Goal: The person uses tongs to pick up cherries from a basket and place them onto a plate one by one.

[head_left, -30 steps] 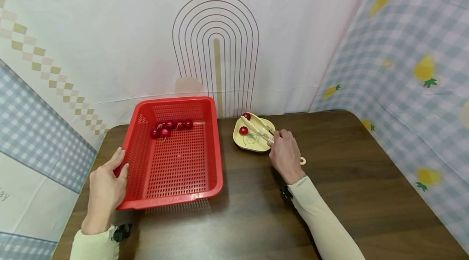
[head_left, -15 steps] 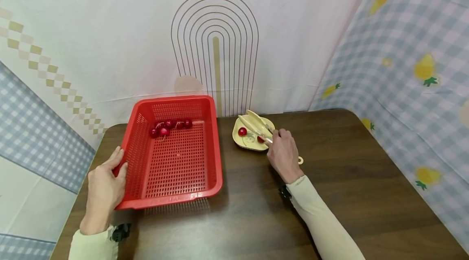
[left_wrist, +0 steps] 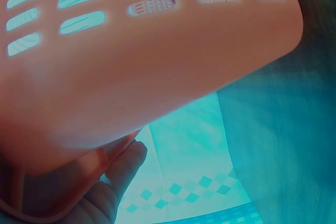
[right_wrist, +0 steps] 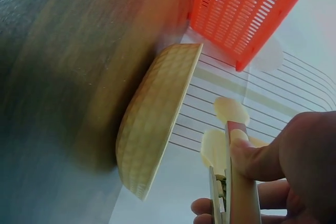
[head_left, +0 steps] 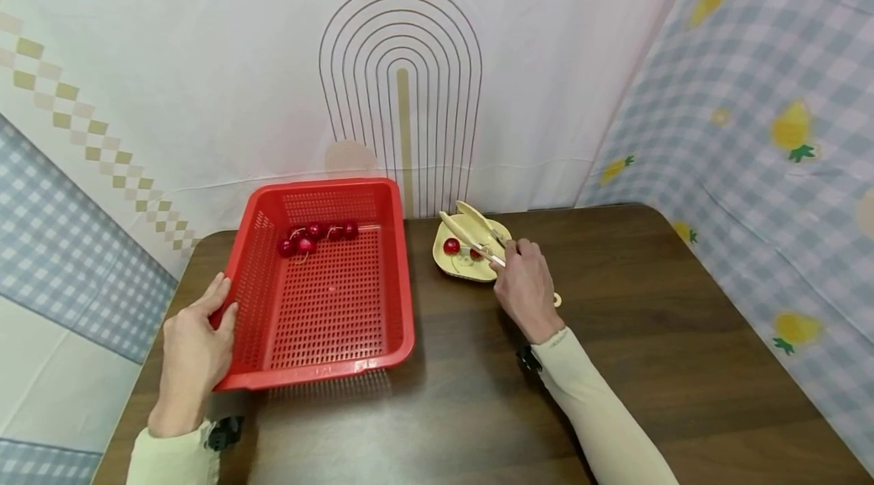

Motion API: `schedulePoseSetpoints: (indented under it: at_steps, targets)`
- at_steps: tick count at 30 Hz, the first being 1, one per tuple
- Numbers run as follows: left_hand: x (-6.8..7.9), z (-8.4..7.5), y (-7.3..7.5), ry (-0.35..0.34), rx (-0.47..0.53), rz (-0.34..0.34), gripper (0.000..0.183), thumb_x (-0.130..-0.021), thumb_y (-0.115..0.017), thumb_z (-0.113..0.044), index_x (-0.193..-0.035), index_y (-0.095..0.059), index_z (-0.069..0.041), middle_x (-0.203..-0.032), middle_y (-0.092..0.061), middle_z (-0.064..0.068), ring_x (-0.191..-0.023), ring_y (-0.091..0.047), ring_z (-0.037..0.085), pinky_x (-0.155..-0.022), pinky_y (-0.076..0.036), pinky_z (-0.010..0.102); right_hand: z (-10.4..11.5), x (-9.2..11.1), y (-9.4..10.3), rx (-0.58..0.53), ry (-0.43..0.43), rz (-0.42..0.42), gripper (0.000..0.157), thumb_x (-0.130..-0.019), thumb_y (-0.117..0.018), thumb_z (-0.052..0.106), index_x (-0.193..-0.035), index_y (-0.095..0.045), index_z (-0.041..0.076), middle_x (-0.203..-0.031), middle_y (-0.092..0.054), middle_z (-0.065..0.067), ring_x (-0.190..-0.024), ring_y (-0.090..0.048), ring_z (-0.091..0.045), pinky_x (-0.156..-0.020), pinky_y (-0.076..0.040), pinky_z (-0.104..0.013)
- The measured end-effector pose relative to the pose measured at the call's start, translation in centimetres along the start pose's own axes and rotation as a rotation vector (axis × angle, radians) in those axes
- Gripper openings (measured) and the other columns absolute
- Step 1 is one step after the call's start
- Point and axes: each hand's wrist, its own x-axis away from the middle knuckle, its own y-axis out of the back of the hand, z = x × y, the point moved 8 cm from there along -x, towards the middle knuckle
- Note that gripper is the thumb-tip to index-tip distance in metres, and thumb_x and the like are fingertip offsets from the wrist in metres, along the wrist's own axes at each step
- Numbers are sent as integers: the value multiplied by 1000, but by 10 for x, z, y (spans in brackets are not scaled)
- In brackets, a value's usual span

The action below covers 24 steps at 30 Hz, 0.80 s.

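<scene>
Steadily, by my view, the right hand (head_left: 529,291) grips pale yellow tongs (head_left: 457,228), arms parted. Beneath them, nearer the grip than the cherry at their tips a second ago, one glossy red cherry (head_left: 476,253) shows on a yellow dish (head_left: 447,263). Farther left, the left hand (head_left: 196,347) holds a red basket (head_left: 404,280).

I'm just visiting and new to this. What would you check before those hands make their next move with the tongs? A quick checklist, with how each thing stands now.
1. Left hand holding the red basket at its side: ok.
2. Right hand holding the tongs: ok.
3. Cherries left in the yellow dish: ok, one in plain view, another partly hidden by the tongs.
4. Tongs' tips closed together: not ok, they stand apart.
5. Tongs touching the partly hidden cherry: cannot tell.
6. Cherries in the basket lying inside its walls: ok.
</scene>
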Motion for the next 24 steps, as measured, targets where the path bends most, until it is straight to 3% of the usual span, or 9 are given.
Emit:
schedulePoseSetpoints:
  at_steps: [24]
  targets:
    - [0,0,1,7,6,-11,45,-98,-63,-3,-142,-56,2,-148,-55,14,-127,-56,49,-97,-48,64,24,-19,17,-6,20,6,44,-96,-70,23,-122,-64,-12,-102,-62,-23,-93,-58,-38,-84,-53,-47]
